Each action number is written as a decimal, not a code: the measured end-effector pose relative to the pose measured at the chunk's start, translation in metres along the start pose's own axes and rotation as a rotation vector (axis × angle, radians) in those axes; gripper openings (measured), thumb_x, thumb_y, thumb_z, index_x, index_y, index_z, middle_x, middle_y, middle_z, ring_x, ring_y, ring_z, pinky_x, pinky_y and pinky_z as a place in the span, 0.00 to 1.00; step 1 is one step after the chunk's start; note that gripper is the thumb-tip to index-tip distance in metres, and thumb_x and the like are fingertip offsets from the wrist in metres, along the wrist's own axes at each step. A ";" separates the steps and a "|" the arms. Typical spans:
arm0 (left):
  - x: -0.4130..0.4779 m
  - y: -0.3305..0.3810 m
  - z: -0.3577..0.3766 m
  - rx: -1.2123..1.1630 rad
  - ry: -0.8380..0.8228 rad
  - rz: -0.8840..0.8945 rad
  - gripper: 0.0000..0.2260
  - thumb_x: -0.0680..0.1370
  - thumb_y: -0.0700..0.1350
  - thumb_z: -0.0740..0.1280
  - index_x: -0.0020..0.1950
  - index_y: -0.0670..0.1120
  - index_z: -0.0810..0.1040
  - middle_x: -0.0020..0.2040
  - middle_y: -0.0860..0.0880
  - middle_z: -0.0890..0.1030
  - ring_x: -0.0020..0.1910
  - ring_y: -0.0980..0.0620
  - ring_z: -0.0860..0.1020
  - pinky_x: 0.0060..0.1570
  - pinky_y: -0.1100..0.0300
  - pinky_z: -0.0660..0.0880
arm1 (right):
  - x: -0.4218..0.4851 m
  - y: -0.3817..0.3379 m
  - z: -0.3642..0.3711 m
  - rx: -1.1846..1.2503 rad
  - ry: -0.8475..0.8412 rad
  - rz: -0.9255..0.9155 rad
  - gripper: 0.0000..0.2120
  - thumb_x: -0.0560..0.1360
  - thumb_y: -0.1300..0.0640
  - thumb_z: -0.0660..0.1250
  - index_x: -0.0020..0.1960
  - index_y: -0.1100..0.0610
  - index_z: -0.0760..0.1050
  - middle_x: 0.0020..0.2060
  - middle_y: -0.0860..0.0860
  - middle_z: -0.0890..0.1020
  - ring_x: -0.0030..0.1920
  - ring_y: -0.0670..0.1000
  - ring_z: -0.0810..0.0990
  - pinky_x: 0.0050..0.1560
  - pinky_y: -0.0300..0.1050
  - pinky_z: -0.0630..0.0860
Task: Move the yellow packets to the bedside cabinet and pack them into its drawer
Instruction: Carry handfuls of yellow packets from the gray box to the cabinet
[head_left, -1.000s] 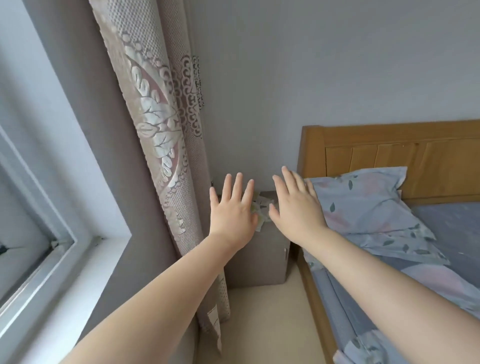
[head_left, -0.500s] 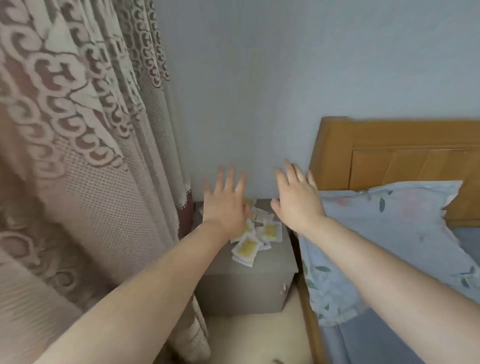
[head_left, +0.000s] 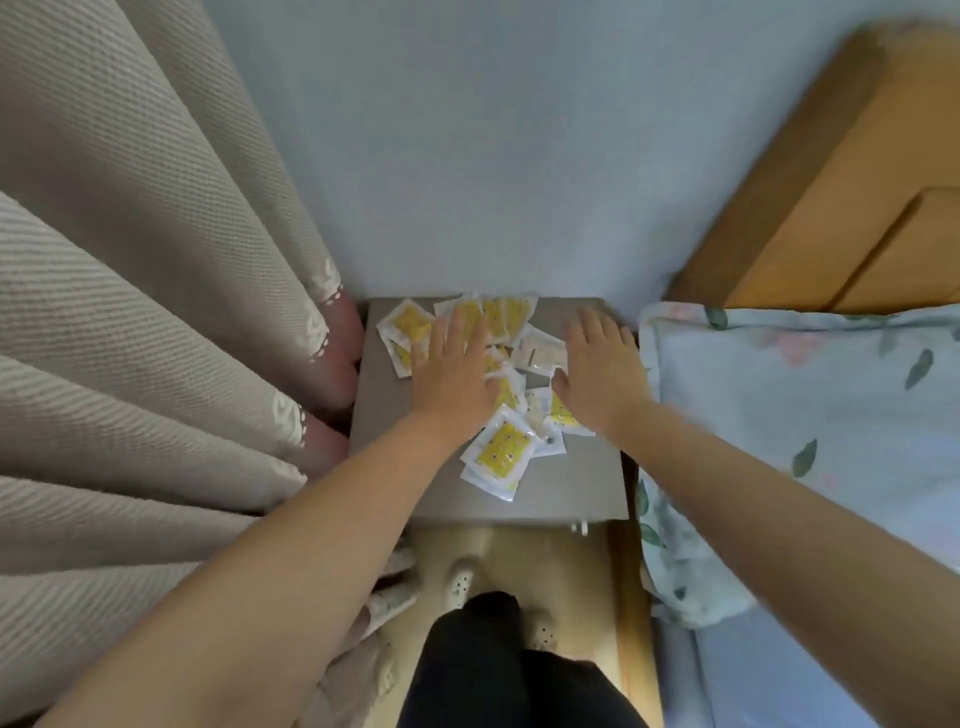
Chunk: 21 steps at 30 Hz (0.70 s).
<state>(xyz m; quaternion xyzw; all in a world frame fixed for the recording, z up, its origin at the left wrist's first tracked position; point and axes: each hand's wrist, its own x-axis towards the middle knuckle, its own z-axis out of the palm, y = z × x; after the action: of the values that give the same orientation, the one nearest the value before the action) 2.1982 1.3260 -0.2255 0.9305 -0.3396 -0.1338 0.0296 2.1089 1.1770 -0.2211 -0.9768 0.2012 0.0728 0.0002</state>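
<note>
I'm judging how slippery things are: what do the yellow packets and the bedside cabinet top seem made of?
The yellow packets: likely glossy plastic film, given the shiny white sealed edges. The bedside cabinet: smooth matte grey top, perhaps laminate or painted board; the look leaves it open.

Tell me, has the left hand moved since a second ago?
Yes. The left hand has come forward and down over the yellow packets on the bedside cabinet.

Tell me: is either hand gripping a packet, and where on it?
Nothing is gripped. The left hand is flat, fingers straight, over the yellow packets; the right hand is flat at the pile's right edge.
</note>
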 end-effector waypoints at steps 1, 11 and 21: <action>0.010 -0.006 0.014 -0.012 -0.040 -0.012 0.32 0.81 0.51 0.58 0.79 0.48 0.43 0.79 0.45 0.44 0.78 0.44 0.45 0.74 0.44 0.49 | 0.007 0.000 0.014 0.014 -0.024 0.009 0.30 0.78 0.48 0.59 0.74 0.60 0.56 0.75 0.59 0.56 0.74 0.59 0.57 0.70 0.54 0.58; 0.050 -0.026 0.155 -0.406 -0.471 -0.404 0.12 0.80 0.48 0.58 0.60 0.44 0.72 0.58 0.44 0.77 0.55 0.43 0.77 0.50 0.54 0.74 | 0.043 -0.004 0.155 0.607 -0.549 0.386 0.26 0.78 0.54 0.62 0.72 0.58 0.60 0.67 0.56 0.70 0.63 0.57 0.73 0.56 0.47 0.71; 0.053 -0.019 0.227 -0.542 -0.375 -0.605 0.16 0.78 0.53 0.65 0.57 0.43 0.74 0.54 0.45 0.78 0.54 0.43 0.78 0.45 0.57 0.72 | 0.027 -0.018 0.227 1.488 -0.875 1.123 0.10 0.79 0.57 0.63 0.51 0.65 0.74 0.51 0.62 0.78 0.59 0.59 0.77 0.62 0.52 0.71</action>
<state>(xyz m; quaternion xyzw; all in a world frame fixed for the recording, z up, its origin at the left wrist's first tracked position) 2.1883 1.3148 -0.4587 0.9063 -0.0041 -0.3871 0.1698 2.1081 1.1894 -0.4495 -0.3825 0.6051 0.2689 0.6444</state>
